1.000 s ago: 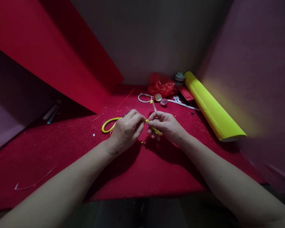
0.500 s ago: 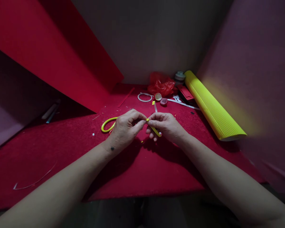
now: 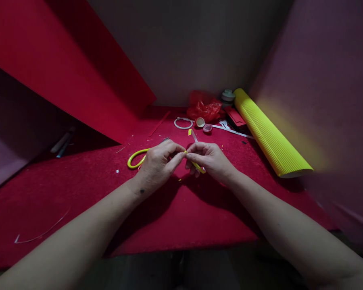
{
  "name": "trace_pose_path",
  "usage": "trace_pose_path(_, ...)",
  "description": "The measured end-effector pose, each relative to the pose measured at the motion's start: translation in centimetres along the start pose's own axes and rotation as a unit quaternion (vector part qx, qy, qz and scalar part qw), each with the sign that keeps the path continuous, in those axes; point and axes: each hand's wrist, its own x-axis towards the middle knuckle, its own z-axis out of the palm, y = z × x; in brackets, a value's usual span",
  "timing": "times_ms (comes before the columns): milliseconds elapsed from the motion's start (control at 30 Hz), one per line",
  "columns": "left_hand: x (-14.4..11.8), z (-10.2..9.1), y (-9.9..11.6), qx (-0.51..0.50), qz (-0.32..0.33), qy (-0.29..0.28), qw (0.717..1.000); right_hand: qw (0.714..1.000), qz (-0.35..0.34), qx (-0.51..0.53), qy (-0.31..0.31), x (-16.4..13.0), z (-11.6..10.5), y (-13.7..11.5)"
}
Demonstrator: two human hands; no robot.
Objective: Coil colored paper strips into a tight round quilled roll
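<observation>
My left hand [image 3: 160, 162] and my right hand [image 3: 210, 157] meet over the red cloth, thumbs and forefingers pinched together. Between the fingertips is a small yellow bit of a narrow paper strip [image 3: 199, 167], with more of it hanging beneath my right fingers. Behind my right hand, a pale length with a ridged yellow end [image 3: 190, 132] sticks up; whether it belongs to the same strip I cannot tell. Partly hidden by my left hand lies a pair of scissors with yellow handles [image 3: 135, 159].
A yellow corrugated roll [image 3: 272, 137] lies at the right. Toward the back are a red plastic bag [image 3: 204, 108], a jar [image 3: 228, 96], a white ring [image 3: 183, 123], tape rolls [image 3: 200, 122] and white strips [image 3: 232, 131]. A large red board [image 3: 78, 76] leans at left.
The ridged yellow end behind my right hand has tilted left, and the yellow bit at the fingertips shows less. Both hands keep their pinch; the whole view has shifted slightly.
</observation>
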Motion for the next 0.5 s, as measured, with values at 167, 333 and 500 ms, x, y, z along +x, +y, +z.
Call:
trace_pose_path(167, 0.04, -0.12, 0.03, 0.001, 0.009, 0.005, 1.0, 1.0, -0.024, -0.016, 0.002, 0.1, 0.09, 0.19)
trace_pose_path(333, 0.08, -0.29, 0.44, -0.012, -0.003, 0.004, 1.0, 1.0, -0.027, -0.009, 0.003, 0.17, -0.03, 0.32)
trace_pose_path(500, 0.11, -0.44, 0.44, -0.039, -0.024, -0.006, 0.999, 0.996, -0.052, -0.067, 0.032, -0.02, 0.01, 0.4)
